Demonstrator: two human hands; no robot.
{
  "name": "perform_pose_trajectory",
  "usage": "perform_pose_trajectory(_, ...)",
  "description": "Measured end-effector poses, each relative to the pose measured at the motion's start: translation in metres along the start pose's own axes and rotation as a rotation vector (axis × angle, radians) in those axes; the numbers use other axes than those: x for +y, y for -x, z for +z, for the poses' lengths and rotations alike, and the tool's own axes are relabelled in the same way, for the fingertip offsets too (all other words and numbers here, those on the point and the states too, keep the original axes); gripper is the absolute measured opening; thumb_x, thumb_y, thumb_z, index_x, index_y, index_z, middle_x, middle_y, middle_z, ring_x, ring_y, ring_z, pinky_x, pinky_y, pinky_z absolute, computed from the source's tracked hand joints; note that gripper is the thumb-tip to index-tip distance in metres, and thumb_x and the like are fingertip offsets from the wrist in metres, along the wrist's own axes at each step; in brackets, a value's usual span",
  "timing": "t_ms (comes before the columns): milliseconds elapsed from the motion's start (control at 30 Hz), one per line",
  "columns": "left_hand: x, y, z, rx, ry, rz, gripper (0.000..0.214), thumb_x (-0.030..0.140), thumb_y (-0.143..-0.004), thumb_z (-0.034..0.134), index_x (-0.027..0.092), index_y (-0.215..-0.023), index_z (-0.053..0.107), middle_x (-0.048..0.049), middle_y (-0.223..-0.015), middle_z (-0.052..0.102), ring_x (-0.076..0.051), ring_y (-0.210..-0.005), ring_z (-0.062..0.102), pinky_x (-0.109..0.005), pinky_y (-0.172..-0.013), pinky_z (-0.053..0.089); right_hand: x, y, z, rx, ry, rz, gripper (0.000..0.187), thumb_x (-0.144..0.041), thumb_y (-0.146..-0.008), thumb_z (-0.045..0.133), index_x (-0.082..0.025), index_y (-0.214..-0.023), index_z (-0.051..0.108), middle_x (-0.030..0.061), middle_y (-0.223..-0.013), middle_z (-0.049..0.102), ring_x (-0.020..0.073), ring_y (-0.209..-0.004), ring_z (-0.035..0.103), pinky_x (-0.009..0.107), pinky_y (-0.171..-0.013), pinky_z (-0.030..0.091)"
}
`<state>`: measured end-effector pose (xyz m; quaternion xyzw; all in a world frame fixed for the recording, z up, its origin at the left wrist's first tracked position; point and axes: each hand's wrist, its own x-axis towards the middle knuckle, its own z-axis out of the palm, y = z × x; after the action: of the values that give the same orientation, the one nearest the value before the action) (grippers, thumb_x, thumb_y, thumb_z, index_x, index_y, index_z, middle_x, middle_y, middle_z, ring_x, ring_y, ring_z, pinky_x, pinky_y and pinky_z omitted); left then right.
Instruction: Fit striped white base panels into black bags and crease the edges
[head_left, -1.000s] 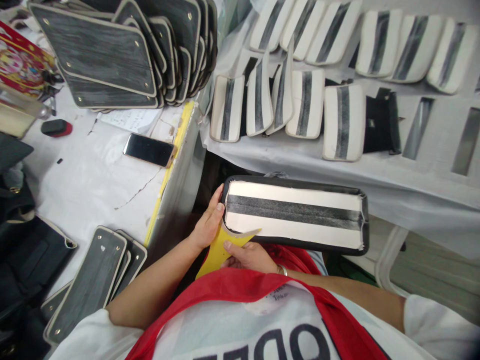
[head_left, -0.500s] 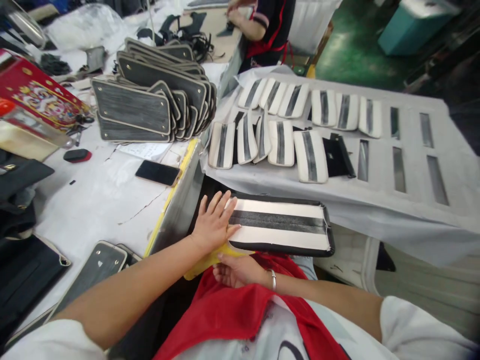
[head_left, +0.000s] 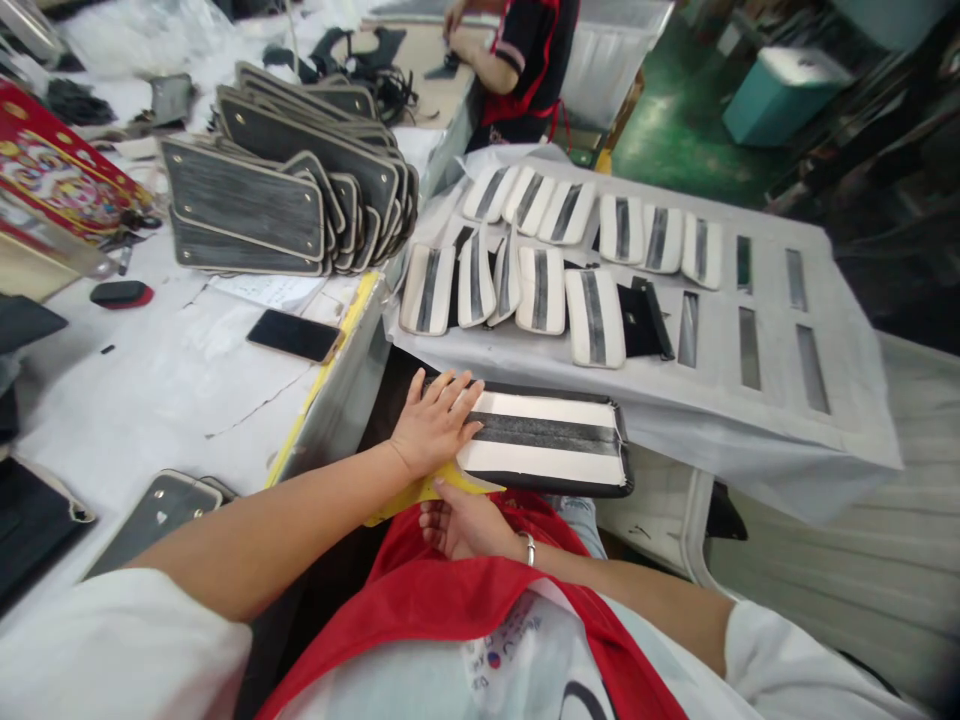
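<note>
**Hand Positions on the Striped Panel**

The left hand (head_left: 435,425) lies flat and released, palm down, with its fingers spread. It covers the left end of the striped panel (head_left: 551,447) and grips nothing. The right hand (head_left: 466,522) is below it, closed on a yellow card (head_left: 420,497). The thumb presses on top and the other fingers curl underneath. The tip of the card touches the near long edge of the panel.

The panel rests over the person's lap. It sits in the gap between the right edge of the tabletop (head_left: 187,390) and the near edge of the covered bench (head_left: 675,400).

The left hand hides the panel's left end, and the wrist covers part of the card. Whether the card slips under the panel cannot be made out. The red apron (head_left: 450,600) hides the support below.

The panel is a long rectangle with rounded corners. It has a black turned-over rim, a matt white face, and one rough grey stripe down the middle. The card is thin, stiff and pointed.

Smaller white pieces (head_left: 540,288) with the same stripe lie in rows on the bench cloth. Dark grey panels (head_left: 277,205) with pale edging and small rivets are stacked at the far edge of the tabletop. A phone (head_left: 292,335) lies near the right edge.
</note>
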<state>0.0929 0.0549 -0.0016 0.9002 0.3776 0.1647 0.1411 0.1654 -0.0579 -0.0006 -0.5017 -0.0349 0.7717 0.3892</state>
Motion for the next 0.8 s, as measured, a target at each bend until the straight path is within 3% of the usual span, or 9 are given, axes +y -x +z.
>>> perform_pose_trajectory(133, -0.008, 0.009, -0.008, 0.172, 0.288, -0.191, 0.066, 0.051, -0.083, 0.05, 0.015, -0.138, 0.039, -0.0156, -0.143, 0.04, -0.031, -0.134, 0.031, -0.051, -0.112, 0.01, -0.005, 0.018, -0.001, 0.067, -0.015, 0.037, 0.025, -0.039, -0.07, 0.066, -0.016, -0.074, 0.056, 0.0002, -0.057, 0.056, 0.0097, -0.046, 0.05, 0.02, -0.043, 0.041)
perform_pose_trajectory(233, -0.034, 0.029, -0.012, 0.336, 0.844, -0.549, 0.062, 0.052, -0.088, 0.039, 0.016, -0.139, 0.035, -0.0145, -0.143, 0.039, -0.025, -0.13, 0.038, -0.043, -0.108, 0.028, -0.01, 0.033, -0.005, 0.089, 0.053, -0.133, 0.029, -0.034, -0.065, 0.067, -0.015, -0.085, 0.057, 0.0031, -0.067, 0.063, 0.0148, -0.055, 0.057, 0.026, -0.051, 0.046)
perform_pose_trajectory(300, -0.05, 0.046, -0.011, 0.34, 1.136, -0.726, 0.059, 0.051, -0.088, 0.04, 0.017, -0.135, 0.042, -0.0144, -0.14, 0.043, -0.025, -0.125, 0.045, -0.042, -0.1, 0.039, -0.018, 0.039, -0.004, 0.081, 0.072, -0.26, 0.035, -0.033, -0.062, 0.065, -0.015, -0.091, 0.057, 0.0056, -0.079, 0.067, 0.0193, -0.065, 0.062, 0.031, -0.059, 0.05)
perform_pose_trajectory(400, -0.057, 0.064, -0.006, 0.224, 1.34, -0.744, 0.052, 0.046, -0.081, 0.055, 0.016, -0.123, 0.055, -0.014, -0.131, 0.054, -0.026, -0.114, 0.055, -0.039, -0.091, 0.047, -0.039, 0.036, 0.007, 0.029, 0.114, -0.416, 0.035, -0.03, -0.062, 0.06, -0.015, -0.094, 0.057, 0.0057, -0.083, 0.068, 0.0222, -0.072, 0.064, 0.033, -0.064, 0.051)
perform_pose_trajectory(533, -0.051, 0.062, -0.002, 0.139, 1.546, -0.788, 0.058, 0.037, -0.071, 0.069, 0.019, -0.125, 0.055, -0.0095, -0.124, 0.06, -0.023, -0.104, 0.06, -0.035, -0.087, 0.048, -0.079, 0.007, 0.033, -0.004, 0.195, -0.603, 0.027, -0.032, -0.065, 0.056, -0.015, -0.085, 0.056, 0.0009, -0.067, 0.062, 0.0168, -0.059, 0.06, 0.029, -0.056, 0.05)
perform_pose_trajectory(700, -0.05, 0.048, -0.007, 0.113, 1.491, -0.822, 0.064, 0.032, -0.067, 0.069, 0.018, -0.127, 0.053, -0.0086, -0.118, 0.063, -0.022, -0.098, 0.062, -0.035, -0.088, 0.047, -0.113, -0.043, 0.063, 0.026, 0.213, -0.809, 0.045, -0.02, -0.058, 0.056, -0.019, -0.102, 0.048, -0.011, -0.058, 0.047, 0.0059, -0.043, 0.042, 0.018, -0.043, 0.042)
perform_pose_trajectory(800, -0.051, 0.043, -0.009, 0.142, 1.389, -0.724, 0.065, 0.029, -0.066, 0.067, 0.012, -0.127, 0.053, -0.0087, -0.114, 0.065, -0.023, -0.101, 0.06, -0.036, -0.092, 0.045, -0.116, -0.065, 0.079, 0.051, 0.191, -0.777, 0.044, -0.019, -0.061, 0.05, -0.02, -0.104, 0.046, -0.0136, -0.051, 0.037, 0.0044, -0.037, 0.032, 0.015, -0.035, 0.03)
